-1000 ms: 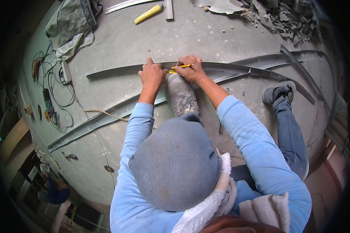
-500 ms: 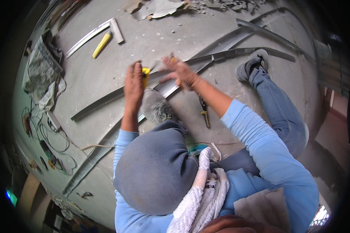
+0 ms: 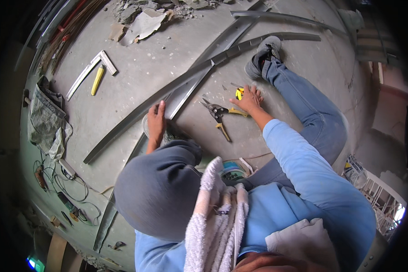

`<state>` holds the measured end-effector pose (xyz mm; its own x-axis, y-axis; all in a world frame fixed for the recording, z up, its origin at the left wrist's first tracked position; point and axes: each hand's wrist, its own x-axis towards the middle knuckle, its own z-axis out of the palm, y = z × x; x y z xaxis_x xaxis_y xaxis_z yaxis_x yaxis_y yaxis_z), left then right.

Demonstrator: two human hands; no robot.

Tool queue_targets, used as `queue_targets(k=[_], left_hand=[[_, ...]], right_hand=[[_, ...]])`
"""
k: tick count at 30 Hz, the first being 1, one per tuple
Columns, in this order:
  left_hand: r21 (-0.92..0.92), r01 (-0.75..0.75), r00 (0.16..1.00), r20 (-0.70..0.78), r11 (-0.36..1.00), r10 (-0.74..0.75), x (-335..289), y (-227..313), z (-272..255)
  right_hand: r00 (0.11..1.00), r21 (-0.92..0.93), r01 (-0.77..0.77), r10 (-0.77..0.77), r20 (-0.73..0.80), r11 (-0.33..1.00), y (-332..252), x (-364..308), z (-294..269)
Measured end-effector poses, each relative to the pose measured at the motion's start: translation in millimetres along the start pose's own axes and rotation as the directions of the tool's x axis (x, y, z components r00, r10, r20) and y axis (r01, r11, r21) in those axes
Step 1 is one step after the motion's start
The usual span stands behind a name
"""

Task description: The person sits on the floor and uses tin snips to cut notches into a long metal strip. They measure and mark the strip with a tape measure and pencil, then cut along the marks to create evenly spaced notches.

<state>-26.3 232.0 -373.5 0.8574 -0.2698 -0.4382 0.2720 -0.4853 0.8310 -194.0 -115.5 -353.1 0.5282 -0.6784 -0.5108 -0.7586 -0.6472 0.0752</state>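
Observation:
My left hand (image 3: 156, 121) is at the near edge of a long grey metal channel (image 3: 130, 121), its fingers closed on that edge beside my shoe. Low over the floor between the channel and my outstretched leg, my right hand (image 3: 253, 103) has a yellow tape measure (image 3: 239, 94) at its thumb and fingers. Tin snips (image 3: 218, 111) with yellow handles lie spread on the floor just left of that hand. A second metal channel (image 3: 191, 93) passes beneath the first at an angle.
Another metal strip (image 3: 283, 17) lies at the far right. At the left are a white square (image 3: 84, 76), a yellow-handled tool (image 3: 97, 80), a grey cloth bag (image 3: 45, 120) and an angle grinder (image 3: 68, 205) with cords. Broken rubble (image 3: 145, 22) lies at the back.
The tape measure has passed from my left hand to my right, which has moved right and down to the floor. My left hand has lowered to the channel. The view has shifted.

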Motion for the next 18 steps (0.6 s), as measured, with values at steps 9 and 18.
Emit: queue_targets(k=[9, 18], left_hand=[[-0.114, 0.023, 0.976, -0.212, 0.993, -0.047, -24.8, 105.3, -86.8], [0.484, -0.375, 0.921, 0.096, 0.791, 0.377, 29.0, 189.2, -73.9]], right_hand=[[0.957, -0.042, 0.216, -0.203, 0.208, 0.976, -7.1, -106.1, 37.3], [0.927, -0.126, 0.269, -0.221, 0.303, 0.955, -12.4, -108.3, 40.0]])
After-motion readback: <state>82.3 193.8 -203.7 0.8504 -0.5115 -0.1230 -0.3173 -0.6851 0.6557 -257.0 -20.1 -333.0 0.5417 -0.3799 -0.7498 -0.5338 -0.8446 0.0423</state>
